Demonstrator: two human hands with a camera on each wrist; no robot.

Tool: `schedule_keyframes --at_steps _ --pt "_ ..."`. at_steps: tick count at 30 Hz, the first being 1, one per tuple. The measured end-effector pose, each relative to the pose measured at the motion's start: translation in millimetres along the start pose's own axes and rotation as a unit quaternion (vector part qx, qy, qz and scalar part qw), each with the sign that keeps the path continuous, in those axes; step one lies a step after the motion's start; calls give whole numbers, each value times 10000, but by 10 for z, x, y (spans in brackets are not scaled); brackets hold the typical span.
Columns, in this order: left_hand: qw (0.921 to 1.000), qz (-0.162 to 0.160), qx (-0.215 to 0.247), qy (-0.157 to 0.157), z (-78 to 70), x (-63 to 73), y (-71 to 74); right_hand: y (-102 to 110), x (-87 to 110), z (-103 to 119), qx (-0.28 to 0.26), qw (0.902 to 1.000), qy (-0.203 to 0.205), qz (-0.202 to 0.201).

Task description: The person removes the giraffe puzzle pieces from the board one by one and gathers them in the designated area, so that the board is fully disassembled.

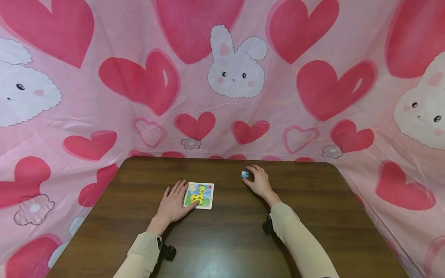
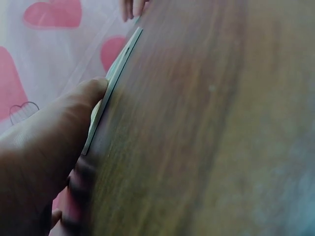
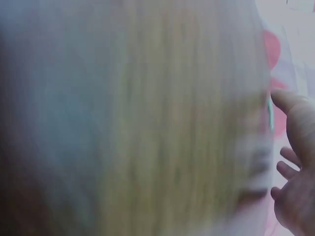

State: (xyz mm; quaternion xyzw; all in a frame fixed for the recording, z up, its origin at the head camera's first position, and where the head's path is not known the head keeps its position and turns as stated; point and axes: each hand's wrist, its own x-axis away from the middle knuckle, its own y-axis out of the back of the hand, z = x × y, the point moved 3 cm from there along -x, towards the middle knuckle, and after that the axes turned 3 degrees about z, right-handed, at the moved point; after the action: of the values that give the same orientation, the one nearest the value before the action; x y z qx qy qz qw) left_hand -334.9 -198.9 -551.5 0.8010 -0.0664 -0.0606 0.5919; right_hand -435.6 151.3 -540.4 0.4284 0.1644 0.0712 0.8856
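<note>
A small square jigsaw puzzle (image 1: 205, 190) with a yellow giraffe, blue sky and a white border lies left of the table's middle. My left hand (image 1: 174, 204) rests at its left side, fingers extended and thumb laid over its lower edge. The left wrist view shows that puzzle board (image 2: 114, 73) nearly edge-on, the thumb touching it. Farther back and to the right, my right hand (image 1: 260, 183) holds a small blue-and-white puzzle piece (image 1: 245, 174) between thumb and index finger. The right wrist view shows this piece (image 3: 270, 115) as a thin edge beside the fingers; motion blurs that view.
Both forearms reach over a dark brown wooden table (image 1: 222, 235). A pink cloth (image 1: 194, 100) with hearts and rabbits hangs behind the table and along both sides. Each wrist wears a small black camera, one of them on the left wrist (image 1: 168, 253).
</note>
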Motion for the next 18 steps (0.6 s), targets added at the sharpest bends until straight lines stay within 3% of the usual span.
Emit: schedule_keyframes --at_steps 3,9,14,18 --pt "10000 32 15 -9 -23 8 2 -16 23 112 -89 9996 198 -152" --pt "9999 76 150 -9 21 50 49 -180 11 413 -389 9927 1091 -342" --pt "9996 181 144 -133 58 91 76 -388 42 674 -631 9903 1238 85" --pt "9996 227 100 -164 62 110 77 -493 72 932 -662 9906 1086 506"
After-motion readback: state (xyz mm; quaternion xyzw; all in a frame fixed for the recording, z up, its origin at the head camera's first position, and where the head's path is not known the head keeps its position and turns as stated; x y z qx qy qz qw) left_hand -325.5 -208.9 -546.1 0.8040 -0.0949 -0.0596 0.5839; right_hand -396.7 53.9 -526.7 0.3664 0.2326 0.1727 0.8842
